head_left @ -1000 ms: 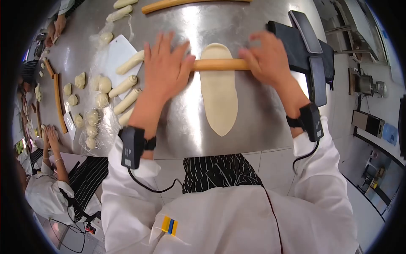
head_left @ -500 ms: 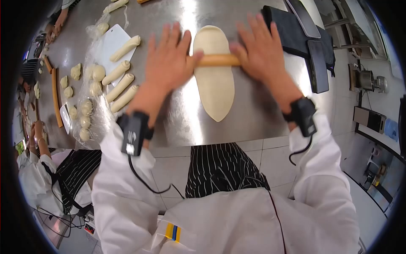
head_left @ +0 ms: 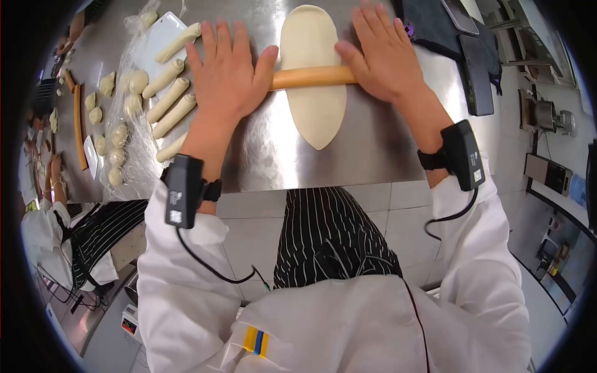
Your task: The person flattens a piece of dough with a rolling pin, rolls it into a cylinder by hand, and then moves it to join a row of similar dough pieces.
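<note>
A long oval sheet of pale dough (head_left: 316,118) lies flat on the metal table. Across its middle rests a wooden rolling pin (head_left: 314,78). My left hand (head_left: 230,78) lies over the pin's left end, fingers spread and pointing away from me. At the right end, my right hand (head_left: 387,62) is also spread flat, its palm on the pin. Neither hand has its fingers wrapped round the pin.
Rolled dough pieces (head_left: 174,116) lie left of my left hand, partly on a white board (head_left: 163,31). Dough balls (head_left: 116,156) sit under plastic film. Dark phones (head_left: 476,74) and cloth are at the right. Co-workers' hands (head_left: 57,171) show far left.
The table and dough appear lower-edge higher in view. The rolling pin and both my hands have moved slightly away from me, and the pin sits at a slight tilt.
</note>
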A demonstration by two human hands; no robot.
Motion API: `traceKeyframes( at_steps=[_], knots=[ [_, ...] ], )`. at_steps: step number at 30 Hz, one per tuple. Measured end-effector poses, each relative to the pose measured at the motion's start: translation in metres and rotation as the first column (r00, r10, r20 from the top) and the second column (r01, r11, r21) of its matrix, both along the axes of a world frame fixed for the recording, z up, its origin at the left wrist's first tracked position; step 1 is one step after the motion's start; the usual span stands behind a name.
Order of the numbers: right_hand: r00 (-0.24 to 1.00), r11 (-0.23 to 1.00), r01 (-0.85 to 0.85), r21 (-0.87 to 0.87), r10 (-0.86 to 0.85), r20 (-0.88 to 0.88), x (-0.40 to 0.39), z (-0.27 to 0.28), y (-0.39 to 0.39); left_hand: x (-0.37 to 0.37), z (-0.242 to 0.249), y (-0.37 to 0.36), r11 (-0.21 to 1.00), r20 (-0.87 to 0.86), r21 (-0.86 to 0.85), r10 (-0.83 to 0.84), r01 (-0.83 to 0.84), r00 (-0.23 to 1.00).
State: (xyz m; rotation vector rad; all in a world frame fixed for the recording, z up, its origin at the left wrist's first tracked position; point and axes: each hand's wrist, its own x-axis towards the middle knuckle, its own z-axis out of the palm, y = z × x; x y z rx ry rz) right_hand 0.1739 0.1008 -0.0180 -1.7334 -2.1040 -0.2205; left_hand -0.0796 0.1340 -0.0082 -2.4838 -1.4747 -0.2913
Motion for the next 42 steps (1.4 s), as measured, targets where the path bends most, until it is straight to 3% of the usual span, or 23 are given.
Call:
traceKeyframes(
  at_steps=[2, 4, 5, 7, 10, 12, 14, 15, 16, 18, 19, 20, 21, 22, 24, 25, 27, 28, 29, 31, 34, 36, 42],
  knots=[
    [1.0, 0.998, 0.016, -0.06, -0.016, -0.001, -0.006, -0.001, -0.04, -0.004, -0.009, -0.018, 0.999, 0.002, -0.039, 0.018, -0.018, 1.0],
    [1.0, 0.995, 0.021, -0.092, -0.02, 0.015, -0.016, 0.006, -0.094, -0.02, -0.014, -0.085, 0.987, 0.307, -0.106, -0.085, 0.122, 0.948],
    [0.999, 0.994, 0.019, -0.107, -0.014, 0.046, -0.021, 0.004, -0.126, -0.024, -0.006, -0.105, 0.989, 0.312, -0.089, -0.084, 0.117, 0.946],
    [0.997, 0.994, 0.014, -0.109, -0.005, 0.076, -0.021, 0.02, -0.126, -0.027, 0.012, -0.125, 0.965, 0.22, -0.237, -0.056, 0.109, 0.974],
    [0.997, 0.998, 0.037, -0.047, -0.04, -0.068, -0.014, 0.023, -0.097, -0.025, 0.022, -0.073, 0.981, 0.203, -0.135, -0.108, 0.137, 0.973],
    [0.988, 0.992, 0.05, -0.12, -0.032, 0.152, -0.01, 0.021, -0.079, -0.023, 0.015, -0.061, 0.988, 0.135, -0.093, -0.113, 0.126, 0.984],
    [0.994, 0.963, -0.104, -0.249, 0.097, -0.039, -0.007, 0.025, -0.117, -0.03, 0.012, -0.091, 0.923, 0.173, -0.319, -0.167, 0.216, 0.971],
    [0.994, 0.967, -0.104, -0.233, 0.111, 0.018, -0.007, 0.016, -0.138, -0.04, -0.001, -0.11, 0.914, 0.246, -0.254, -0.256, 0.317, 0.935],
    [0.99, 0.97, -0.099, -0.221, 0.118, 0.074, -0.005, 0.015, -0.147, -0.034, 0.01, -0.099, 0.913, 0.25, -0.247, -0.265, 0.326, 0.931],
    [0.994, 0.994, -0.094, -0.059, 0.097, 0.042, 0.028, 0.025, -0.13, -0.029, 0.043, -0.072, 0.818, 0.417, -0.184, -0.437, 0.545, 0.797],
    [0.999, 0.999, 0.029, -0.027, -0.029, -0.02, 0.06, 0.033, -0.116, -0.017, 0.064, -0.039, 0.863, 0.574, -0.104, -0.354, 0.494, 0.739],
    [0.985, 0.988, 0.153, -0.003, -0.152, -0.084, 0.089, 0.04, -0.1, -0.004, 0.062, -0.003, 0.946, 0.747, 0.03, -0.234, 0.322, 0.622],
    [0.951, 0.95, 0.309, 0.04, -0.308, -0.016, 0.1, 0.045, -0.08, 0.014, 0.062, 0.035, 0.973, 0.662, -0.069, -0.12, 0.219, 0.74],
    [0.889, 0.889, 0.45, 0.09, -0.455, 0.051, 0.11, 0.047, -0.064, 0.029, 0.035, 0.07, 0.943, 0.624, -0.14, -0.152, 0.301, 0.767],
    [0.82, 0.826, 0.555, -0.093, -0.525, 0.229, 0.125, 0.023, -0.041, 0.044, 0.005, 0.099, 0.904, 0.59, -0.188, -0.207, 0.383, 0.78],
    [0.794, 0.788, 0.601, -0.137, -0.567, 0.219, 0.112, 0.023, -0.037, 0.046, 0.001, 0.098, 0.879, 0.551, -0.237, -0.229, 0.413, 0.802],
    [0.824, 0.841, 0.537, 0.07, -0.54, 0.172, 0.087, 0.036, -0.025, 0.048, -0.016, 0.099, 0.849, 0.572, -0.301, -0.203, 0.434, 0.794],
    [0.942, 0.943, 0.332, -0.004, -0.332, -0.048, 0.057, 0.047, -0.006, 0.048, -0.019, 0.097, 0.836, 0.571, -0.33, -0.192, 0.437, 0.799],
    [0.954, 0.995, 0.104, -0.007, -0.102, -0.281, 0.027, 0.05, 0.024, 0.05, -0.017, 0.099, 0.832, 0.602, -0.328, -0.18, 0.447, 0.778],
    [0.88, 0.972, -0.225, -0.07, 0.172, -0.442, -0.009, 0.026, 0.07, 0.056, -0.004, 0.107, 0.828, 0.637, -0.315, -0.177, 0.463, 0.75],
    [0.896, 0.928, -0.286, -0.237, 0.172, -0.408, 0.0, 0.003, 0.093, 0.05, 0.005, 0.105, 0.703, 0.688, -0.521, 0.009, 0.485, 0.726],
    [0.879, 0.935, -0.299, -0.193, 0.191, -0.436, 0.003, -0.001, 0.092, 0.048, 0.0, 0.112, 0.744, 0.64, -0.31, -0.296, 0.592, 0.709],
    [0.86, 0.948, -0.318, -0.03, 0.275, -0.43, 0.002, -0.001, 0.09, 0.05, -0.003, 0.122, 0.777, 0.565, -0.24, -0.375, 0.582, 0.735]
  ],
)
